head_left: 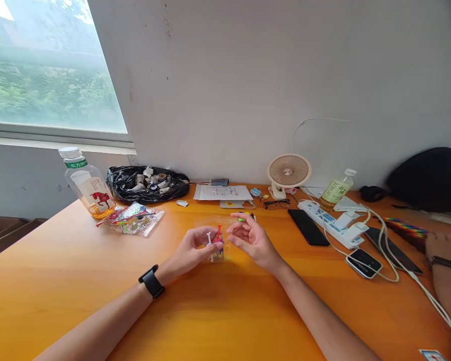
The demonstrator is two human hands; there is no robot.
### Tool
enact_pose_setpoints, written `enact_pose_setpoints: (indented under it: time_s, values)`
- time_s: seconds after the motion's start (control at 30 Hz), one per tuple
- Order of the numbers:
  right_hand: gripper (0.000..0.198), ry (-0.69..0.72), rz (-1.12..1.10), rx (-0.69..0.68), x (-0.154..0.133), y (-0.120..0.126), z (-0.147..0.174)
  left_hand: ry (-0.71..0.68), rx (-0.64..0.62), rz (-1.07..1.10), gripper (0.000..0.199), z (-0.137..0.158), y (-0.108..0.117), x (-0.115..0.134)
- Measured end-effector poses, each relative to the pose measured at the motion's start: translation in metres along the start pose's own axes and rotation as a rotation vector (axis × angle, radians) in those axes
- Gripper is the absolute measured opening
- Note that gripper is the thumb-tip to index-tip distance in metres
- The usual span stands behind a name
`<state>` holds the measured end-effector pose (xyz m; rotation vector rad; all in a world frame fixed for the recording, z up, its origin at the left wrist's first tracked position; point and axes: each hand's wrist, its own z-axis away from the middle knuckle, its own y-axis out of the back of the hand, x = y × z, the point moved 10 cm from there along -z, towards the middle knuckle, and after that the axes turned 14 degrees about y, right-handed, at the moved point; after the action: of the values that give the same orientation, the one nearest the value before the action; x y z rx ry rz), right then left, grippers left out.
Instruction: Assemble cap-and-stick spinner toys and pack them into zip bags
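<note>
My left hand (195, 248), a black band on its wrist, is closed around several small plastic pieces (218, 234) in white, red and blue with thin stems and knobbed ends. Beneath and behind them lies what looks like a clear plastic bag (228, 220); whether the hand grips it too I cannot tell. Just to the right, my right hand (251, 240) is raised with its fingers apart and curved, holding nothing I can see. Some small green, yellow and black items (248, 216) are partly hidden behind its fingers.
Clear bags of colourful pieces (135, 220) lie left, beside a large bottle (90, 188) and a black bag of cardboard tubes (116, 183). A fan (289, 170), glasses (277, 204), phone (308, 227), corded power strip (330, 223) and another person's hand (441, 248) are right.
</note>
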<state>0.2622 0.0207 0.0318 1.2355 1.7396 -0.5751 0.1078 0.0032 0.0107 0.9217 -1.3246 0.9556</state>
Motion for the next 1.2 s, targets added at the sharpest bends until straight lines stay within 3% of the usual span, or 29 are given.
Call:
enact_pose_setpoints:
  time_s: [0.2, 0.37, 0.57, 0.73, 0.97, 1.2]
  values:
    - [0.038, 0.016, -0.059, 0.080, 0.000, 0.004, 0.001, 0.078, -0.004, 0.004, 0.044, 0.001, -0.003, 0.001]
    - [0.045, -0.028, -0.081, 0.052, 0.002, -0.004, 0.004, 0.149, -0.047, 0.022, 0.047, 0.003, -0.010, -0.004]
    - [0.031, 0.100, -0.015, 0.170, -0.019, 0.008, 0.005, 0.070, -0.070, 0.116, 0.051, 0.005, -0.007, 0.006]
    - [0.030, 0.105, 0.013, 0.138, -0.024, 0.007, 0.005, -0.002, -0.149, -0.028, 0.061, 0.006, -0.013, 0.009]
    - [0.029, 0.114, -0.044, 0.229, -0.025, 0.013, 0.005, -0.006, -0.050, -0.125, 0.042, 0.004, -0.010, 0.000]
    - [0.035, 0.020, -0.082, 0.179, -0.014, 0.008, 0.005, 0.056, -0.105, -0.081, 0.038, 0.004, -0.015, -0.004]
